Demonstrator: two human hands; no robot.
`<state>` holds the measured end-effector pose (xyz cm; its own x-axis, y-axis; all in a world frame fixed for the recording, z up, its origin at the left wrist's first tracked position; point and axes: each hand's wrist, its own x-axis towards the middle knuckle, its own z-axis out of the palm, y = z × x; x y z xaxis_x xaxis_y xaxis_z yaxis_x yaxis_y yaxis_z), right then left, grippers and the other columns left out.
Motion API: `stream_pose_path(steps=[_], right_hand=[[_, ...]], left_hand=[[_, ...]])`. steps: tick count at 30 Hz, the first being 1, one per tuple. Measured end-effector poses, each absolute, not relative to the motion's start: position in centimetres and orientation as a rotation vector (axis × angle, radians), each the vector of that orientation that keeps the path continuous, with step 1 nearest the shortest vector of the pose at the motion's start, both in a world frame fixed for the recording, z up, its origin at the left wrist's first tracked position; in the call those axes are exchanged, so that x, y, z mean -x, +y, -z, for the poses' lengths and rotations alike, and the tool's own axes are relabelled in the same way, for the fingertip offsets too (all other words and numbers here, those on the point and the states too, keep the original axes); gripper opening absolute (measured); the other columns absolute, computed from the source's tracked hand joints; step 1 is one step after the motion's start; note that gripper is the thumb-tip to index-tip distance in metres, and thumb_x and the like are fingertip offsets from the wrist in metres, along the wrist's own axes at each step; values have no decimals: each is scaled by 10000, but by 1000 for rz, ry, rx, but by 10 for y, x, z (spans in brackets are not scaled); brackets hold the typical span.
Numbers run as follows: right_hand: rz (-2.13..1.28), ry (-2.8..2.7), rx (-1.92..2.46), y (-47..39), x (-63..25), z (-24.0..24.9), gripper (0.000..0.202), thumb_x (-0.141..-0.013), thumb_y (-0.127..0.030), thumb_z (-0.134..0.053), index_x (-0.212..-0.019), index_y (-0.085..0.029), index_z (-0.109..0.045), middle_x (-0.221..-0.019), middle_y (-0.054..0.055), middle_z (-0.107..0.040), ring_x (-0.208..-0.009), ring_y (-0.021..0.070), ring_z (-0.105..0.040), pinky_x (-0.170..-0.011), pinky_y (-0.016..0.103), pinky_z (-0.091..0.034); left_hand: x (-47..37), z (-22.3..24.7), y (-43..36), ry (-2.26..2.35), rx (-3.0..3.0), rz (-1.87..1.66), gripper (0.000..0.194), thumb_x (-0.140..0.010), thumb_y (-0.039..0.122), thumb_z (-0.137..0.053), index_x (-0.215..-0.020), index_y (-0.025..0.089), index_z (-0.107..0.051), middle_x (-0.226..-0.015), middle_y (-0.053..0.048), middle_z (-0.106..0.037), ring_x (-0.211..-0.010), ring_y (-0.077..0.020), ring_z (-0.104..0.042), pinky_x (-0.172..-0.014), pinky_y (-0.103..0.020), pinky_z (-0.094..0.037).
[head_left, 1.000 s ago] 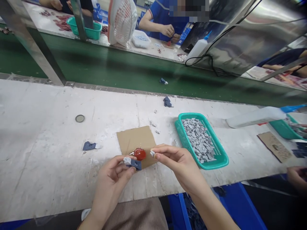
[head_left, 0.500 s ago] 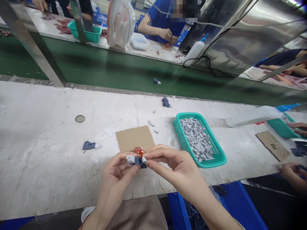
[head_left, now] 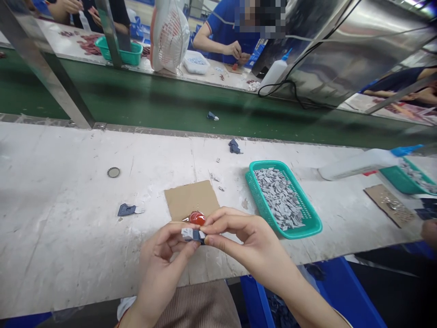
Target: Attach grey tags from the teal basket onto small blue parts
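Note:
My left hand (head_left: 164, 259) is closed, pinching a small dark blue piece (head_left: 195, 235) with a light grey block at its left end. My right hand (head_left: 249, 234) pinches a small light grey piece (head_left: 201, 234) against the right end of the dark blue one. Just beyond my fingertips, a glossy red blob (head_left: 197, 218) sits on a brown cardboard square (head_left: 191, 197). To the right, a green basket (head_left: 251, 182) holds many flat grey pieces (head_left: 278, 198).
Left of the cardboard lie a dark blue piece (head_left: 127, 209) and a bottle cap (head_left: 114, 172). More blue parts (head_left: 234, 146) lie near the green conveyor belt (head_left: 153, 102). A white squeeze bottle (head_left: 358, 164) lies at right. A blue bin (head_left: 344, 296) stands below the table edge.
The small grey piece in my right fingers now sits closer against the dark blue piece. The part on the green belt has moved left. At far right, a co-worker's hand has left the basket.

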<state>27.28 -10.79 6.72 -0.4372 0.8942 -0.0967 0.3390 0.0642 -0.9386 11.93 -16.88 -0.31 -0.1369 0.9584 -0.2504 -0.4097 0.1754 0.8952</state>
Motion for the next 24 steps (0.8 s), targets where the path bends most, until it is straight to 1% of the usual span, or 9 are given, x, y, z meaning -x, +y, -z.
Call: stream_pose_path(steps=[4,9,12,15,18,19,20,22,24], right_hand=[[-1340,-1833,1202,-108,-274,-66,83,-855,-200,-705,-807,-223,-769,-906,54,-733,-888,198,-688,-860,345,-559],[-1334,-1790,1190,-109,-276,-65,60,-834,-218,-729,-780,-217,-754,-901,53,-731,-861,196,-690,-844,344,-564],[-1372,-1743,1202,-107,-278,-66,48,-823,-224,-741,-778,-214,-755,-886,52,-724,-869,196,-686,-867,350,-556],[-1580,-1608,1213,-102,-281,-62,91,-774,-256,-788,-729,-200,-732,-872,44,-705,-855,183,-679,-833,329,-559],[-1942,-1345,1122,-97,-283,-55,243,-667,-285,-868,-700,-183,-649,-826,11,-667,-777,146,-659,-741,280,-555],[-2021,-1279,1078,-96,-283,-52,290,-656,-308,-877,-722,-184,-623,-812,0,-650,-759,136,-645,-720,269,-548],[-2064,-1239,1038,-96,-283,-51,325,-669,-352,-869,-760,-188,-603,-811,-5,-634,-756,132,-630,-705,263,-540],[-2076,-1219,975,-97,-281,-48,377,-740,-471,-803,-864,-203,-569,-846,1,-610,-760,133,-604,-674,259,-526],[-2081,-1233,917,-101,-277,-47,385,-839,-548,-682,-961,-221,-519,-828,-3,-595,-697,125,-580,-623,249,-499]], left_hand=[[-119,1,-168,1145,-664,-1303,122,-779,240,-778,-896,217,-752,-1060,-51,-766,-996,-227,-722,-870,-299,-604],[-120,-3,-163,1123,-637,-1311,143,-770,255,-785,-895,191,-757,-1024,-77,-777,-983,-263,-729,-835,-343,-625],[-121,-4,-160,1111,-677,-1304,137,-775,252,-780,-898,194,-764,-1003,-76,-777,-975,-261,-730,-820,-335,-626],[-120,-4,-158,1122,-738,-1315,121,-770,241,-783,-885,204,-780,-975,-70,-775,-943,-243,-732,-797,-301,-621],[-120,-6,-157,1090,-721,-1325,132,-743,243,-803,-869,204,-794,-967,-75,-777,-866,-225,-737,-768,-287,-615],[-120,-7,-156,1076,-697,-1316,143,-737,252,-809,-870,203,-796,-952,-77,-778,-853,-226,-737,-759,-291,-613],[-120,-8,-155,1065,-685,-1300,156,-729,260,-815,-873,202,-797,-932,-78,-779,-855,-230,-735,-753,-293,-611],[-122,-11,-152,1047,-706,-1282,175,-716,269,-827,-872,197,-796,-865,-75,-768,-846,-231,-727,-728,-286,-605],[-124,-14,-148,1014,-724,-1286,169,-725,284,-821,-861,190,-788,-762,-52,-728,-711,-205,-714,-642,-278,-595]])
